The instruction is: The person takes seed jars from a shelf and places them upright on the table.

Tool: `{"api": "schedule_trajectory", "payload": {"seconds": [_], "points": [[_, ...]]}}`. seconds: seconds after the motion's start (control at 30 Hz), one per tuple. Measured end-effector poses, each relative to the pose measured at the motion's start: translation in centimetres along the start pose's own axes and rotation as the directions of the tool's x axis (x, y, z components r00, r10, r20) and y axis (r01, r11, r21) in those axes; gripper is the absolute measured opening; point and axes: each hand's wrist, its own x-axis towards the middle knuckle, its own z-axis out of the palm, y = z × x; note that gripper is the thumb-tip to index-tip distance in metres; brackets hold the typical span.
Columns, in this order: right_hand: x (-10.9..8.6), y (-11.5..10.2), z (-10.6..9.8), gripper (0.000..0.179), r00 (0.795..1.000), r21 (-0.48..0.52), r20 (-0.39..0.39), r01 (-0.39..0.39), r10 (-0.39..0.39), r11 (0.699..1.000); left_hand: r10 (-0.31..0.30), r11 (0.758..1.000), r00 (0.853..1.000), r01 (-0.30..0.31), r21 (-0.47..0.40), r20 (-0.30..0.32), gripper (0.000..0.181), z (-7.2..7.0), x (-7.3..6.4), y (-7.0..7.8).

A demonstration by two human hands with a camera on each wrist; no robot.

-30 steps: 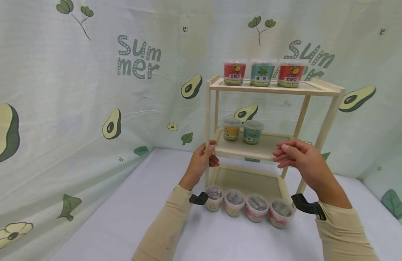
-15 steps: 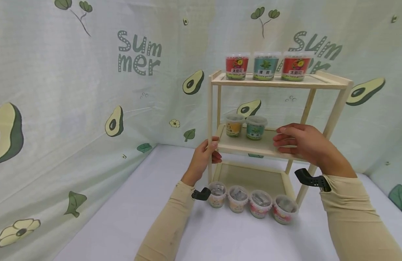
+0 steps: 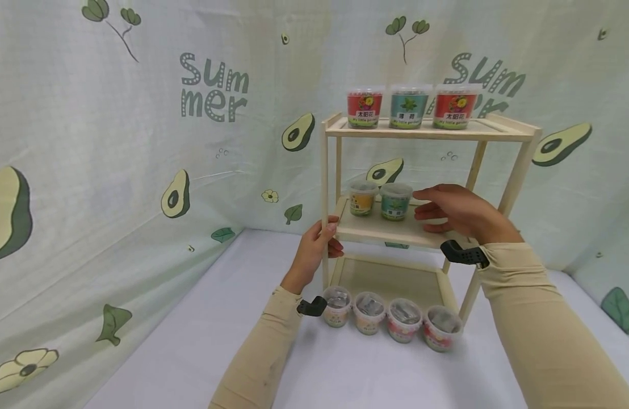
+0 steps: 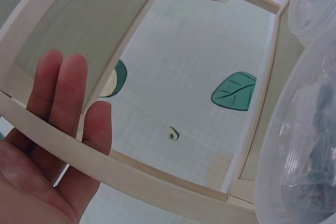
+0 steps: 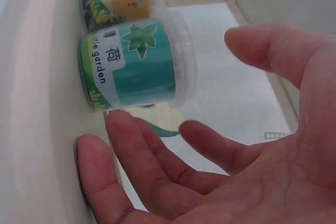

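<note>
A light wooden rack [image 3: 422, 134] with three tiers stands on the table. My left hand [image 3: 310, 253] grips its left front post; in the left wrist view the fingers reach past the post [image 4: 152, 182]. On the middle tier, a teal-labelled lidded plastic cup [image 3: 394, 209] stands to the right of a yellow-labelled lidded cup [image 3: 362, 204]. My right hand [image 3: 457, 213] is just right of the teal cup, fingers spread and loosely bent, holding nothing. In the right wrist view its fingertips [image 5: 121, 121] are close beside the teal cup [image 5: 144, 72].
Two red-labelled cups and one teal cup [image 3: 409, 108] line the top tier. Several lidded cups [image 3: 369, 315] stand in a row on the white table [image 3: 207, 352] before the bottom tier [image 3: 391, 281]. A printed cloth [image 3: 115, 113] hangs behind and at the sides.
My right hand has moved from in front of the middle tier's right side in over it, leftward to beside the teal cup. The left hand keeps its place on the post.
</note>
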Motion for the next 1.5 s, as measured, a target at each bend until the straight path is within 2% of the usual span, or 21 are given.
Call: {"api": "schedule_trajectory", "payload": {"seconds": [0.23,0.53,0.8,0.97,1.27,1.5], "points": [[1.2,-0.3,0.0,0.093,1.0,-0.018,0.018,-0.017,0.017,1.0,0.007,1.0,1.0,-0.007,-0.006,-0.006,0.043,-0.1,0.0,-0.1],[2.3,0.2,-0.2,0.084,0.998,0.003,0.065,0.026,-0.026,1.0,0.005,1.0,1.0,-0.005,-0.004,0.006,0.044,-0.2,0.1,-0.3],[3.5,0.0,-0.2,0.081,0.996,-0.002,0.091,0.021,-0.021,1.0,0.013,1.0,1.0,-0.013,-0.005,-0.01,0.043,-0.3,0.1,-0.3],[3.9,0.2,0.1,0.082,0.996,-0.033,0.081,0.024,-0.022,0.999,0.008,1.0,1.0,-0.008,0.0,0.0,0.043,-0.2,0.1,-0.4],[3.9,0.5,0.4,0.102,0.996,-0.025,0.086,0.032,-0.03,0.999,0.012,1.0,1.0,-0.012,-0.002,-0.001,0.044,-0.1,0.2,-0.4],[3.9,0.5,0.8,0.096,0.994,-0.041,0.097,0.045,-0.041,0.998,0.009,1.0,1.0,-0.009,-0.004,0.005,0.047,-0.1,0.2,-0.5]]}}
